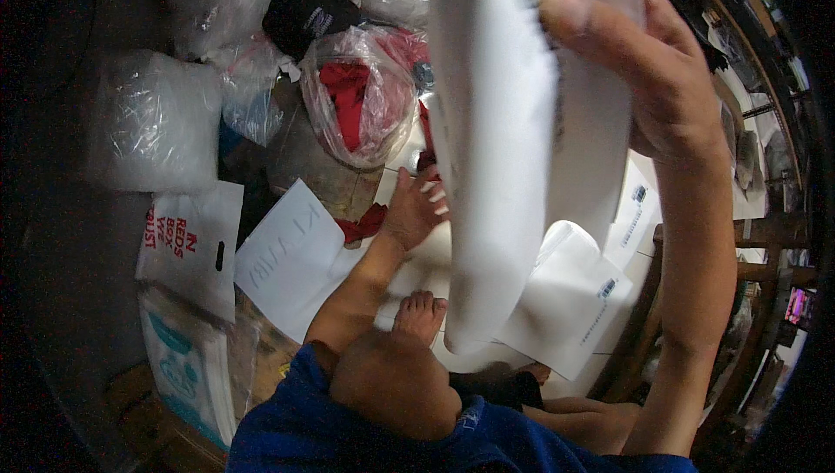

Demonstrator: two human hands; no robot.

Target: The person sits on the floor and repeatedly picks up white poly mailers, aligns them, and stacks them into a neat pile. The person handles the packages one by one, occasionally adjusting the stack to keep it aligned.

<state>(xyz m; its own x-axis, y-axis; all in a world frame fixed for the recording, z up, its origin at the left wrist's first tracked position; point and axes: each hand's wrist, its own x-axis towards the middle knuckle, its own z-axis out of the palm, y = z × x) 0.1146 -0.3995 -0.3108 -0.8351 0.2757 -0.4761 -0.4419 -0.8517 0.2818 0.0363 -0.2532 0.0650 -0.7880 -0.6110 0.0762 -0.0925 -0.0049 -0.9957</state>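
My right hand (661, 64) is raised close to the camera and grips a large white plastic mailer bag (504, 169), thumb across its upper edge. The bag hangs down and hides much of the floor behind it. My left hand (416, 208) reaches down to the floor, fingers spread, partly behind the bag, resting near white mailers and a scrap of red cloth (365, 223). Whether it holds anything is hidden. My bare foot (417, 316) and knee show below.
A clear bag with red clothing (352, 99) stands ahead. White sheets (287, 256), labelled white mailers (574, 299), a printed white carrier bag (191, 243), clear plastic bundles (156, 121) and a black item (304, 8) lie around. A wooden chair frame (765, 256) is at right.
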